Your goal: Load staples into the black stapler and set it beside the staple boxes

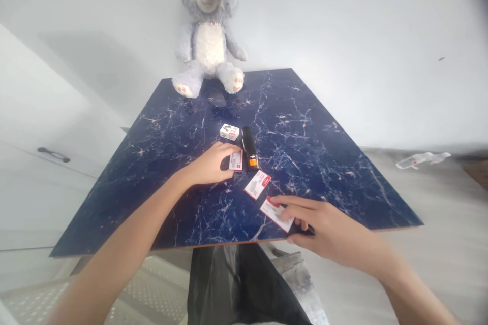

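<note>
My left hand (211,165) curves around a small white-and-red card or flat box (236,160), thumb and fingers at its opposite edges. My right hand (320,221) rests on another white-and-red card (272,212) close to the front edge, fingers over its top and thumb by its lower corner. A third such card (257,184) lies flat between the hands, untouched. Beside my left fingertips is a black stapler (249,144) with an orange end. Behind that hand sits a small white box (230,132) with red print and a dark picture.
The dark blue marbled table (183,203) has its front edge near my body. At its back, a grey-and-white plush toy (209,35) leans on the wall. A clear plastic item (421,160) lies off to the right. A white door with a dark handle (53,154) is at left.
</note>
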Action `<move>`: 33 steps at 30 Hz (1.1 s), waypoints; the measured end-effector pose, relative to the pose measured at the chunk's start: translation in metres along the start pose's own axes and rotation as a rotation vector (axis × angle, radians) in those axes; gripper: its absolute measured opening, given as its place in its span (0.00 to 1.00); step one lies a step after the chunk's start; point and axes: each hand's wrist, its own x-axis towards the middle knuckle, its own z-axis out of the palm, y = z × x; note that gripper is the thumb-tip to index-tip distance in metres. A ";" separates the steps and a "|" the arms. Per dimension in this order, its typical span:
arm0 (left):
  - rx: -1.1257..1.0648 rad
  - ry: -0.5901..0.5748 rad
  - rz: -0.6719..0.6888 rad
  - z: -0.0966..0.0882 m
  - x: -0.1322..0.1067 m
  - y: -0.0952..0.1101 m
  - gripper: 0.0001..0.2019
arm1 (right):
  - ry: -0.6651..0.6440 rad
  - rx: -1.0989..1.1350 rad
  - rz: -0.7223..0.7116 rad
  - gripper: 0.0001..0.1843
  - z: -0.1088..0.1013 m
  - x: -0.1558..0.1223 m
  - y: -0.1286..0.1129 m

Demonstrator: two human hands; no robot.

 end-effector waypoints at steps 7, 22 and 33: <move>0.065 0.022 0.086 0.001 -0.002 -0.002 0.26 | 0.044 0.018 0.027 0.11 0.021 0.004 -0.029; 0.142 0.058 0.145 0.006 -0.004 -0.004 0.25 | 0.644 -0.060 0.177 0.14 0.055 0.042 -0.051; -0.003 0.062 0.066 0.006 -0.006 -0.013 0.32 | 0.513 -0.231 0.259 0.16 0.040 0.069 -0.029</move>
